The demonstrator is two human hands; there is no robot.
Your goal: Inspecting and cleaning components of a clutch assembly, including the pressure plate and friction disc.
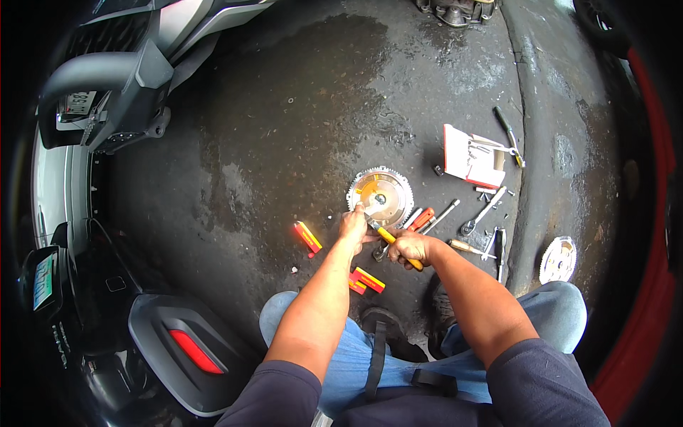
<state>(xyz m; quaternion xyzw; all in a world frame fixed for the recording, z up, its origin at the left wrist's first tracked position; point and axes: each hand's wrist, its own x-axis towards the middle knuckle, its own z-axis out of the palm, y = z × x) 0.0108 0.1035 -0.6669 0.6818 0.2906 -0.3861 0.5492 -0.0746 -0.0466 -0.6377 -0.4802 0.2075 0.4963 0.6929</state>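
Observation:
A toothed metal disc lies on the floor in front of me. My left hand is closed at its lower left edge, on something I cannot make out. My right hand grips a yellow-handled tool that points up-left toward my left hand. Beside them lie red-handled tools and a metal bar. Red-and-yellow boxes lie left of and below the disc.
An open white box with tools, a black-handled tool, a ratchet and a second disc lie rightward. A metal part is at the top. A vehicle bumper borders the left; red bodywork the right.

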